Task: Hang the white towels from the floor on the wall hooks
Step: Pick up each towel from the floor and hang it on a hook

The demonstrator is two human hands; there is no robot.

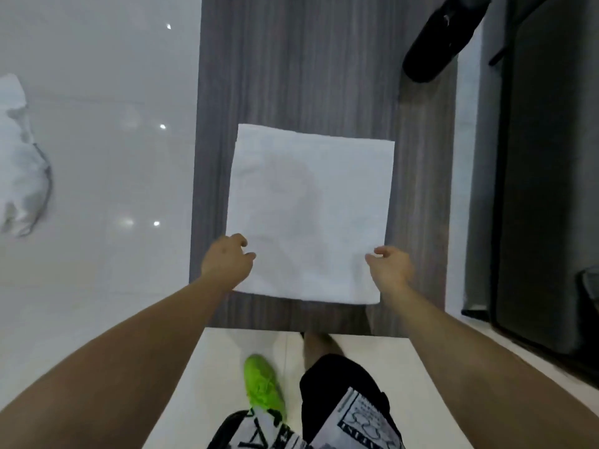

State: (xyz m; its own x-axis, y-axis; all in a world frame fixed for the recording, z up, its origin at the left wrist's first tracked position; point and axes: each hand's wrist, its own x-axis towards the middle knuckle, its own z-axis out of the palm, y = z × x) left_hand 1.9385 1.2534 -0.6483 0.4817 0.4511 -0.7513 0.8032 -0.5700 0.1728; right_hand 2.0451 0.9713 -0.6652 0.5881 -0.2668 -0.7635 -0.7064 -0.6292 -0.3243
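A flat, square-folded white towel (311, 212) lies against a grey wood-grain panel (291, 76) in the middle of the view. My left hand (227, 259) pinches the towel's lower left edge with curled fingers and thumb. At the lower right edge, my right hand (390, 265) pinches the towel the same way. A second white towel (22, 157), crumpled, sits at the far left against the glossy white tiles (113, 92). No hook shows in the view.
A black elongated object (444, 37) rests at the panel's upper right. A dark cabinet (544, 173) fills the right side. Below the panel are pale floor tiles (227, 351), a green shoe (264, 387) and my legs.
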